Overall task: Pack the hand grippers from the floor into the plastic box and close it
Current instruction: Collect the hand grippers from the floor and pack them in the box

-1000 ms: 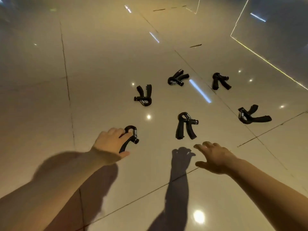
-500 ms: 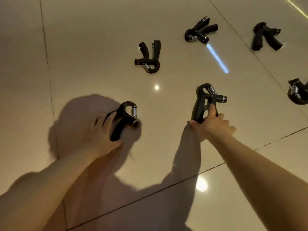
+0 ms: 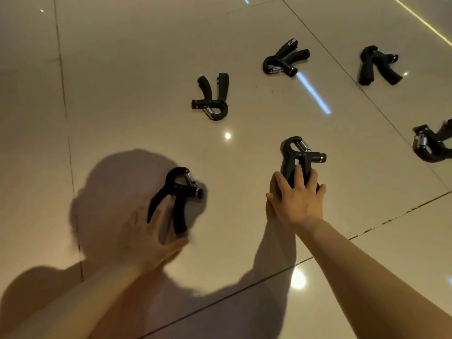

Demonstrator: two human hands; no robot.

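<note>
A: What is underfoot?

B: A glossy beige tile floor (image 3: 122, 69), laid in large squares. Dark grout lines (image 3: 64, 94) run between them, one going far-to-near on the left, another slanting across the near right.

A: And the light?

B: Dim and warm. Small round glints (image 3: 227, 136) of ceiling lamps show in the glaze, a bigger one (image 3: 298, 280) near the lower right. A pale blue streak (image 3: 314, 94) lies reflected on the far middle tile, and a thin yellowish line (image 3: 420, 18) crosses the far right corner.

A: Any shade?

B: A broad soft shadow (image 3: 110, 192) spreads over the near left tiles.
</note>
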